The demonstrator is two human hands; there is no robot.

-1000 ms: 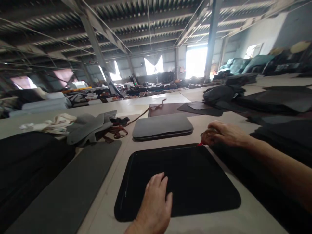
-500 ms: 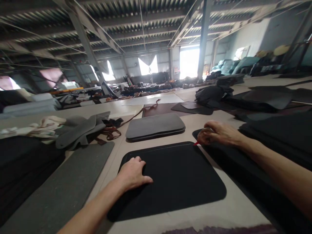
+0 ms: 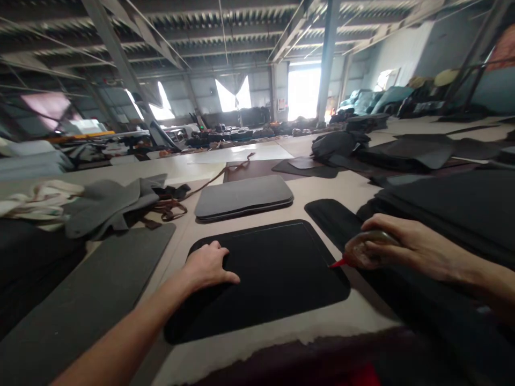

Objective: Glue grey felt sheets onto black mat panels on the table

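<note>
A black panel with rounded corners (image 3: 273, 279) lies flat on the table in front of me. My left hand (image 3: 209, 265) rests on its left part, thumb stretched out and fingers apart, holding nothing. My right hand (image 3: 396, 244) is wrapped round a squeeze bottle (image 3: 368, 249) with a red nozzle, tilted to the left. The nozzle tip (image 3: 336, 264) is at the panel's right edge. A thin pale line runs along the panel's far edge and partway down the right one. What fills the bottle I cannot make out.
Beyond the panel lies a small stack of grey panels (image 3: 245, 197). A dark grey sheet (image 3: 104, 284) is at left, below scraps and brown straps (image 3: 173, 209). Black material (image 3: 450, 214) is piled at right. A long black strip (image 3: 332, 220) lies between it and the panel.
My right hand has moved the bottle towards me, from the panel's far right corner down its right edge. The left hand has stayed on the panel. The view has shifted slightly.
</note>
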